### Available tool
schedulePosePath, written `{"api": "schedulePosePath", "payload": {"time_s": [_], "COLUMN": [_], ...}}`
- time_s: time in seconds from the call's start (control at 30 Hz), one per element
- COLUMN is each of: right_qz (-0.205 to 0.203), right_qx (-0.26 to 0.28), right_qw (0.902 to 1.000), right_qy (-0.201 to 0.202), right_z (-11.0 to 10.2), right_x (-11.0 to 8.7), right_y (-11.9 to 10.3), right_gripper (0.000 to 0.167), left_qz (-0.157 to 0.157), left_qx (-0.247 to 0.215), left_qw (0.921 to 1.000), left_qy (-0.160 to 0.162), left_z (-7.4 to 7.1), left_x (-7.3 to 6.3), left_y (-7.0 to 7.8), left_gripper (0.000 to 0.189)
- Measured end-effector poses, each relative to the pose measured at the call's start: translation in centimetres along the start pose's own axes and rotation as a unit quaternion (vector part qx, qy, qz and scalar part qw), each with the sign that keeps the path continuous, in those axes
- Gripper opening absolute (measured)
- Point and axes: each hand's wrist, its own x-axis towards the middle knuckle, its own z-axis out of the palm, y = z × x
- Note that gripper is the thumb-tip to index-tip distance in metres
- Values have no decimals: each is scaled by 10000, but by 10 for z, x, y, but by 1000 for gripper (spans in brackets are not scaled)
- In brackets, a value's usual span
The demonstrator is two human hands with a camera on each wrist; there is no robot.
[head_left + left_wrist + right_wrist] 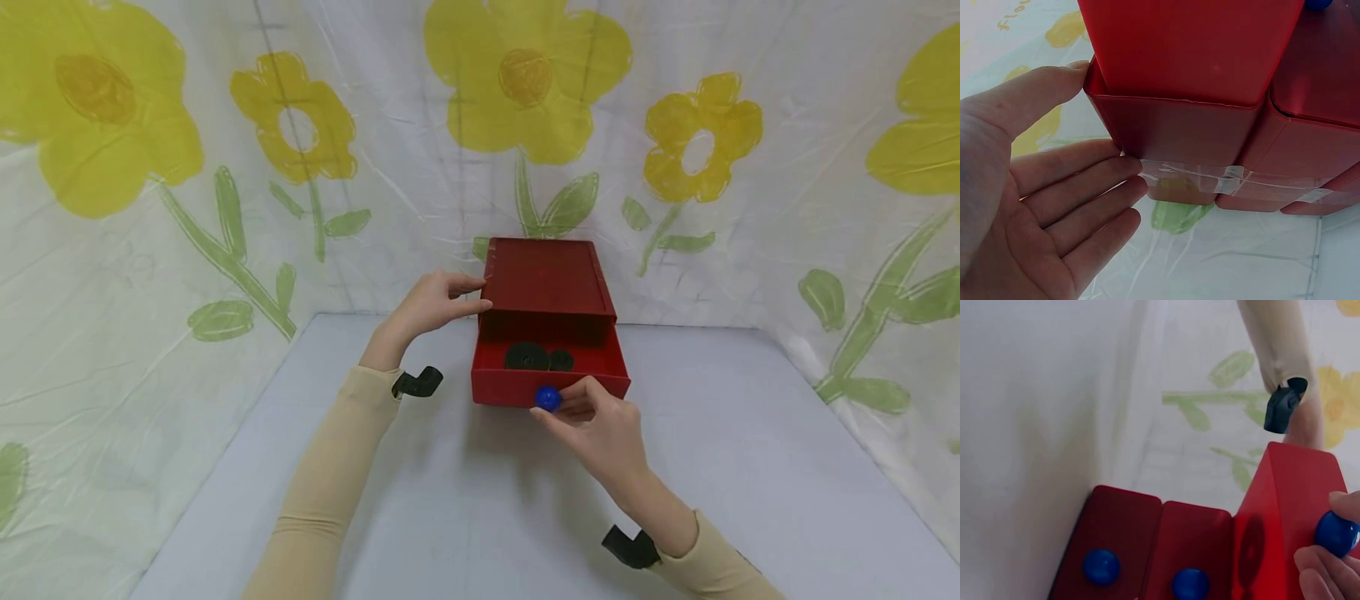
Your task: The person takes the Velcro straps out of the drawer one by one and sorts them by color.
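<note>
Red drawer (506,388), pale tabletop (450,517), flowered sheeting (405,167).

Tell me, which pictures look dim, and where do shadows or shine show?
Head view: brightest, a soft shadow on the white tabletop near the open red drawer; left wrist view: dimmer, shine on the clear plastic tape; right wrist view: also dim, a white glint on the round blue knob held at the right edge.

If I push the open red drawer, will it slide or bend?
The red drawer will probably slide, since it sits partly inside the red case. It looks stiff, as it doesn't sag. Its blue knob may feel slippery, being round and shiny.
</note>
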Motion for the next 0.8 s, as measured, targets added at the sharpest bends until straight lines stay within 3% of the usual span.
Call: {"api": "schedulePosePath", "payload": {"time_s": [0.8], "right_qz": [-447], "right_qx": [123], "right_qw": [9987], "right_qy": [-232], "right_z": [-20], "right_x": [5], "right_y": [1], "right_gripper": [29], "left_qz": [-7], "left_qx": [33], "left_qw": [10000], "left_qy": [-21], "left_z": [-1], "left_x": [-1], "left_y": [1], "left_gripper": [60]}}
